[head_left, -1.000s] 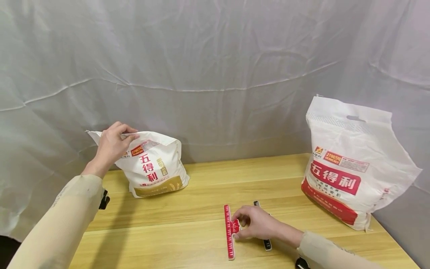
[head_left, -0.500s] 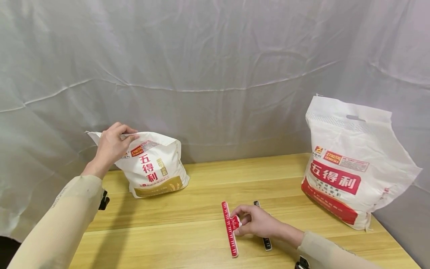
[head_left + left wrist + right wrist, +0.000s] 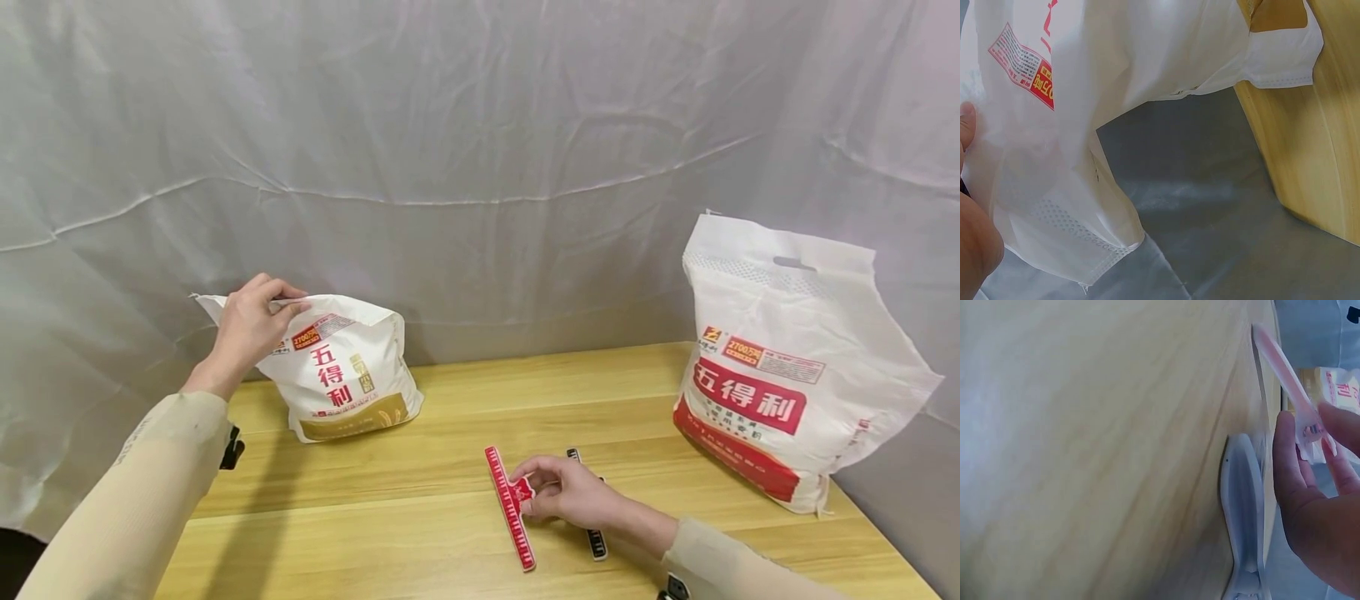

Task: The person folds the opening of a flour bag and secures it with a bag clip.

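Near front of wood table (image 3: pixel 420 521) — right hand (image 3: pixel 566 492) pinches red clip (image 3: pixel 511 508), black clip (image 3: pixel 597 544) lies just beside. Farther back, left hand (image 3: pixel 251 325) grips top edge of white bag (image 3: pixel 356 358) (gold bottom) — red-bottomed bag (image 3: pixel 787 375) stands at right.

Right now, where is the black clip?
In the head view, the black clip lies on the table right of the red clip, partly hidden by the right hand.
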Tool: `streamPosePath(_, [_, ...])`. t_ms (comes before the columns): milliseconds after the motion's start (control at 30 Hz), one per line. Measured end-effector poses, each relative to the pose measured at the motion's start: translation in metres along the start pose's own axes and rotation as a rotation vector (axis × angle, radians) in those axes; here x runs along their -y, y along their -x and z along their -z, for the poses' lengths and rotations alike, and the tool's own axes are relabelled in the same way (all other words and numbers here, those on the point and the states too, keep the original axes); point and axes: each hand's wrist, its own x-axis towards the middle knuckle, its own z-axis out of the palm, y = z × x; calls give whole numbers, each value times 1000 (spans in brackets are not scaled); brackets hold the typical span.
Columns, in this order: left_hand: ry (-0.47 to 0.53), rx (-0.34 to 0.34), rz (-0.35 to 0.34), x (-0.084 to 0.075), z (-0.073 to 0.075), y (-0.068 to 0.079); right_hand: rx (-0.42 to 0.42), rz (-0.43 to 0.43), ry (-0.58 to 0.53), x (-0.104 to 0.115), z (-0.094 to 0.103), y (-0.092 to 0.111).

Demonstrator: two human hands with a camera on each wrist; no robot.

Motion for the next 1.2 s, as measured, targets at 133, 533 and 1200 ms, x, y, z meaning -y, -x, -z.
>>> streamPosePath(133, [-2, 6, 1, 1, 0, 0, -5, 13, -52, 0, -1, 0])
streamPosePath(533, [-16, 5, -29, 1, 2, 0, -106, 29, -42, 6, -6, -5])
streamPosePath(1200, [-10, 28, -32, 2, 2, -2, -287, 78, -41, 29, -10, -21])
